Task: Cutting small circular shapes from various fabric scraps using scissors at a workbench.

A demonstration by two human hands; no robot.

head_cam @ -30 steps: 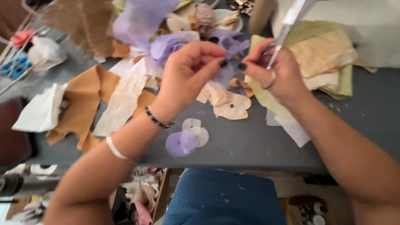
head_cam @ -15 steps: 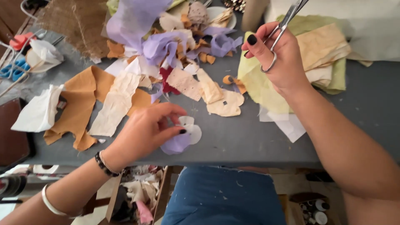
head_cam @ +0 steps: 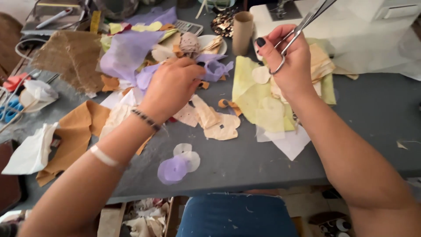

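Observation:
My right hand (head_cam: pixel 287 61) is raised over yellow-green fabric (head_cam: pixel 258 98) and grips silver scissors (head_cam: pixel 307 22), blades pointing up and to the right. My left hand (head_cam: pixel 173 85) reaches into a heap of lilac and cream fabric scraps (head_cam: pixel 136 57), fingers curled down among them; what it grasps is hidden. Near the table's front edge lie cut round pieces, one lilac (head_cam: pixel 172 170) and two pale ones (head_cam: pixel 188 158), overlapping. Cream cut-offs (head_cam: pixel 219 127) lie between my hands.
A grey table (head_cam: pixel 368 118) holds burlap (head_cam: pixel 72 63) at the left, tan cloth (head_cam: pixel 76 131), white cloth (head_cam: pixel 30 151), a cardboard tube (head_cam: pixel 242 30), a white plate (head_cam: pixel 208 41) and a white sewing machine (head_cam: pixel 372 30) at the back right. Blue-handled scissors (head_cam: pixel 8 109) lie far left.
My left hand left the round pieces at the front edge and moved up into the scrap heap. My right hand stayed raised with the scissors.

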